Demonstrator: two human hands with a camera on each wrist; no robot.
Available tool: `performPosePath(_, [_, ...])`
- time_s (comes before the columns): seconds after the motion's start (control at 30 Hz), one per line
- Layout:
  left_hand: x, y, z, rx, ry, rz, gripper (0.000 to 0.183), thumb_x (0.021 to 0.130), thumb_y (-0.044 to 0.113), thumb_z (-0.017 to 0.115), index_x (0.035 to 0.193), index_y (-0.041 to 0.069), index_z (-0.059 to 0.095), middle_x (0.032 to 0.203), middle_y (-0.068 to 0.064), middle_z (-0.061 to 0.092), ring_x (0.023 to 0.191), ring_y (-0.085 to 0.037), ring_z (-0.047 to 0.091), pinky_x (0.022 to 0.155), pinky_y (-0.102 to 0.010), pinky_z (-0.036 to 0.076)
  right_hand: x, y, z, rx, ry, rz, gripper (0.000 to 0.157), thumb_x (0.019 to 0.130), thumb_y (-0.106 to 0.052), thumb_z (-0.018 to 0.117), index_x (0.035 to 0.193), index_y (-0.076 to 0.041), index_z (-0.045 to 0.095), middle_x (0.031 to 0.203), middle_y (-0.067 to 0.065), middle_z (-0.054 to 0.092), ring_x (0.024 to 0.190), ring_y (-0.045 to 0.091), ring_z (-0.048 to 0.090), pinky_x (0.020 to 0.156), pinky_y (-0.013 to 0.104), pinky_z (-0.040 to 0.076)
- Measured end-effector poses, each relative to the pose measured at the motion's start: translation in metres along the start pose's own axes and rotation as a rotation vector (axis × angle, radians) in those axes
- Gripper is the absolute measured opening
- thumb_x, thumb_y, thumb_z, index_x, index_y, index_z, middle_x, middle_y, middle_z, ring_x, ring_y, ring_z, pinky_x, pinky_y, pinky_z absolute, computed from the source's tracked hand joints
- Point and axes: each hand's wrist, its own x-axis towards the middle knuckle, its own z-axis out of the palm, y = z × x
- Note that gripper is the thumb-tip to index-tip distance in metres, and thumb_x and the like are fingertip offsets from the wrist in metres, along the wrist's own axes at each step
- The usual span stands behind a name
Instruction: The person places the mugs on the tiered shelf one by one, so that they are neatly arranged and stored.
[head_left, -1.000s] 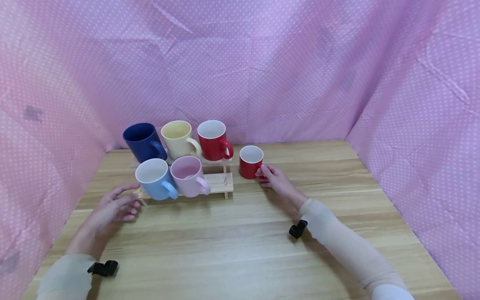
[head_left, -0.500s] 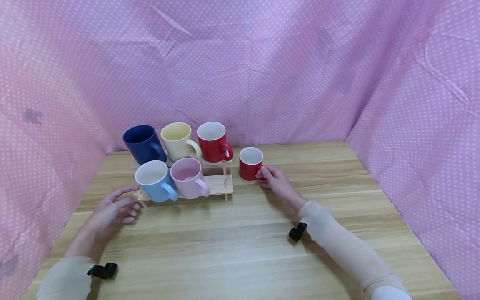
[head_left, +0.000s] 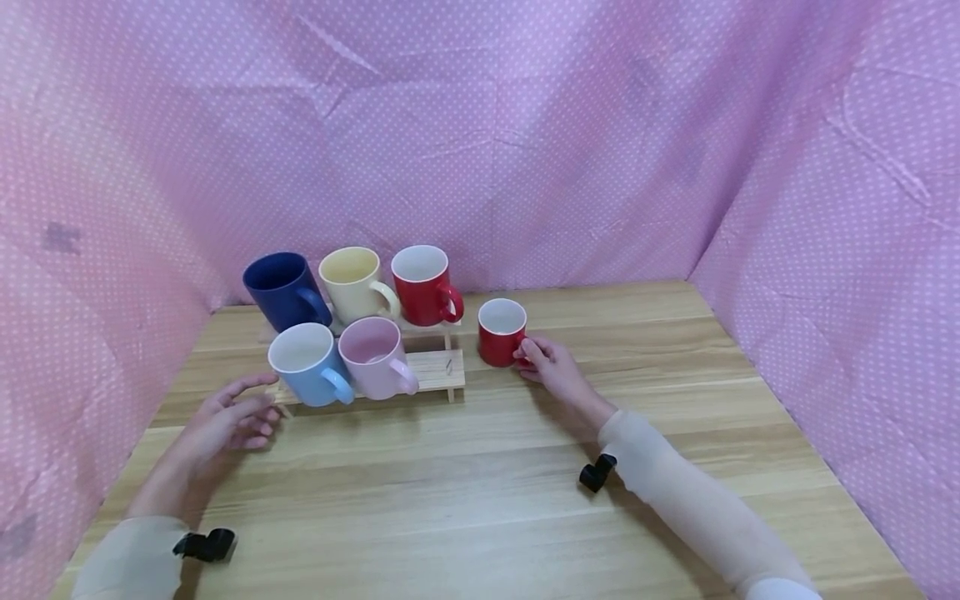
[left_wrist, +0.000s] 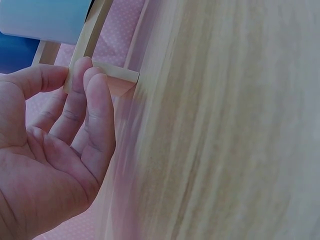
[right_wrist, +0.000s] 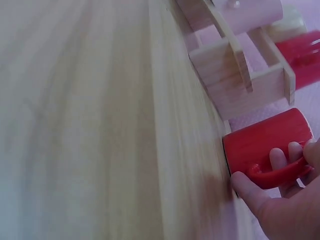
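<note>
My right hand [head_left: 555, 371] holds a red mug [head_left: 498, 343] by its handle, on the table right of a two-step wooden stand [head_left: 438, 369]. In the right wrist view the fingers pass through the mug's handle [right_wrist: 277, 177], and one fingertip rests low on its side. At the stand's left end, my left hand [head_left: 225, 421] pinches the end of the lower board [left_wrist: 86, 45] between thumb and fingers. On the lower step, a light blue mug [head_left: 311, 375] and a pink mug [head_left: 375, 371] stand side by side, handles pointing right and forward.
On the upper step stand a dark blue mug [head_left: 285, 296], a cream mug [head_left: 352, 292] and a second red mug [head_left: 422, 296]. A pink dotted cloth [head_left: 480, 150] hangs behind and along both sides of the wooden table [head_left: 420, 500].
The head view has shifted slightly, so everything sits a little lower in it. Both hands keep their places at the stand and the red mug.
</note>
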Motion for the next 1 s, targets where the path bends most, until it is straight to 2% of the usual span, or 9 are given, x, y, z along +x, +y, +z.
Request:
performPosePath(0.23, [0.001,0.004,-0.002,-0.007,-0.004,-0.003,0.031,0.104,0.022,0.061,0.134,0.029,0.055,0.091,-0.005,0.073,0.076,-0.017,0.069,0.07,-0.037,0.063,-0.027,-0.019,0.003,-0.047,-0.059,-0.098,0.034,0.109,-0.013,0.049,0.123,0.017,0.058,0.118,0.029,0.063,0.117,0.039,0.06,0.101,0.054,0.05])
performPosePath(0.37, [0.002,0.005,-0.003,-0.027,0.003,0.002,0.03,0.104,0.022,0.062,0.133,0.029,0.056,0.091,-0.005,0.073,0.076,-0.016,0.069,0.069,-0.036,0.063,-0.045,-0.039,0.004,-0.052,-0.126,-0.08,0.035,0.108,-0.02,0.053,0.123,0.011,0.06,0.12,0.025,0.063,0.12,0.046,0.058,0.097,0.049,0.054])
performPosePath(0.53, [0.003,0.005,-0.001,-0.012,0.008,-0.003,0.03,0.104,0.023,0.062,0.132,0.029,0.056,0.09,-0.004,0.073,0.075,-0.015,0.069,0.069,-0.037,0.063,-0.06,-0.056,0.007,-0.085,-0.175,-0.053,0.037,0.107,-0.024,0.055,0.127,0.006,0.062,0.121,0.022,0.064,0.119,0.04,0.061,0.093,0.041,0.057])
performPosePath(0.77, [0.0,0.004,-0.002,0.004,0.021,-0.004,0.03,0.104,0.025,0.062,0.132,0.03,0.055,0.091,-0.004,0.073,0.076,-0.015,0.069,0.069,-0.036,0.063,-0.064,-0.072,0.021,-0.075,-0.246,-0.057,0.037,0.107,-0.025,0.055,0.127,0.005,0.062,0.121,0.022,0.064,0.118,0.036,0.062,0.094,0.042,0.056])
performPosePath(1.0, [-0.003,0.001,-0.001,0.009,0.017,-0.003,0.03,0.104,0.024,0.061,0.134,0.028,0.055,0.091,-0.003,0.073,0.075,-0.015,0.069,0.069,-0.037,0.063,-0.055,-0.071,0.043,-0.02,-0.275,-0.065,0.037,0.108,-0.023,0.053,0.127,0.008,0.06,0.12,0.022,0.063,0.119,0.039,0.061,0.097,0.043,0.055])
